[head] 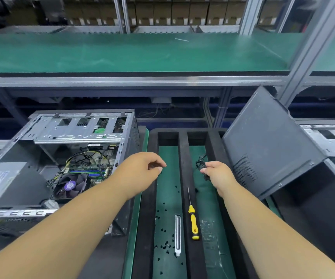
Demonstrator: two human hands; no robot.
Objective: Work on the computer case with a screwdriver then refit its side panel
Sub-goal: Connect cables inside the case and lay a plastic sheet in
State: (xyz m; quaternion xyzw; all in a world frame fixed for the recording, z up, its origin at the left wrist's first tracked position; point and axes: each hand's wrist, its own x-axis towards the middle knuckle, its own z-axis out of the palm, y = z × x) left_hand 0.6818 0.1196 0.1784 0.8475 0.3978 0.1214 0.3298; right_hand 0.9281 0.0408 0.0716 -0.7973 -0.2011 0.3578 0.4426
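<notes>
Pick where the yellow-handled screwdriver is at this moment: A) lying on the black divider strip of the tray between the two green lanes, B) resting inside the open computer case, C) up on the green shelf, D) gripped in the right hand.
A: the screwdriver lies untouched on the black divider of the tray, tip pointing away, below the right hand, which holds a small black cable bundle instead.

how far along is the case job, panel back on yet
Not yet. Done: nothing that shows. The computer case lies open, and the side panel leans off to the right. In hand: the right hand grips a black cable bundle. Left: picking up the screwdriver, then refitting the panel.
</notes>
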